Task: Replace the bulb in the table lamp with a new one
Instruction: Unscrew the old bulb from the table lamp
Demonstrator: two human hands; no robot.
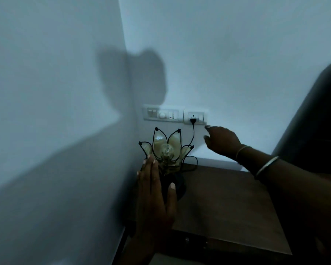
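Note:
A lotus-shaped table lamp with glass petals in black wire frames stands at the back left corner of a dark wooden bedside table. A clear bulb sits unlit in its middle. My left hand wraps around the lamp's dark base, thumb on the near side. My right hand reaches toward the wall, fingers spread, its fingertips just below the right edge of the socket plate. The lamp's black plug sits in that socket, and its cord hangs down behind the lamp.
A wider switch panel is mounted left of the socket. The walls meet in a corner right behind the lamp. A dark headboard rises at the right. The room is dim.

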